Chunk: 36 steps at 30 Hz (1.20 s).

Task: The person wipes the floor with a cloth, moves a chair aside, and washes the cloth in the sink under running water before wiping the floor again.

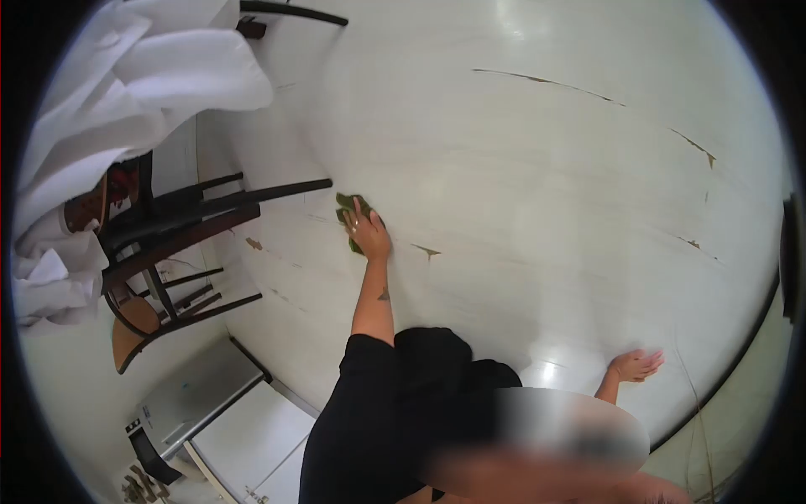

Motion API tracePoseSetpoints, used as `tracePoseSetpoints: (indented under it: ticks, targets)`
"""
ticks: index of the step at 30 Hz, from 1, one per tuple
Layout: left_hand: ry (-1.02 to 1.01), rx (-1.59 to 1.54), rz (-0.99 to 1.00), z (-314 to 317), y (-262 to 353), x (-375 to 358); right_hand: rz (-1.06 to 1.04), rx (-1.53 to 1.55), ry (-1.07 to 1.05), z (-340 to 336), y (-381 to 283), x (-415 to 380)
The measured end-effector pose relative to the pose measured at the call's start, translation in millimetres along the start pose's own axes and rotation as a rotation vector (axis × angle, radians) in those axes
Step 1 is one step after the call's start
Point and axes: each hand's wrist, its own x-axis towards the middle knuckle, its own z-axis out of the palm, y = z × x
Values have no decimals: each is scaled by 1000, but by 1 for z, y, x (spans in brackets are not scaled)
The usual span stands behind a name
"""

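Note:
My left hand [368,235] presses a dark green cloth [356,202] against the pale floor, its fingers lying over the fabric. A ring shows on one finger. The cloth sticks out past the fingertips and along the side of the hand. Away to the right, my right hand [637,366] holds nothing, and its fingers are stretched out low over the floor near the wall side. Just right of the cloth, the floor [520,168] has a small brown chipped patch [428,251].
Dark-legged chairs [210,202] stand at the left, close to the cloth, beside white draped fabric [159,76]. A grey and white appliance [201,395] is at the lower left. Long cracks [546,81] mark the floor. A thin cord [695,395] runs at the lower right.

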Motion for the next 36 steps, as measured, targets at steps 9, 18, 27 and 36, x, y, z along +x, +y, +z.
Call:
tracePoseSetpoints:
  ticks: [9,18,27,36]
  targets:
    - [8,-23,-194,-3,-14,55,-80,61,-277,-4,-40,27]
    - [-77,-159,-307,-6,-6,52,-394,591,-263,-93,-464,-80]
    - [-328,-238,519,-2,98,117,-285,251,-199,-83,-485,-93]
    - [-251,24,-269,-27,-36,321,-272,275,-199,-87,-492,-91]
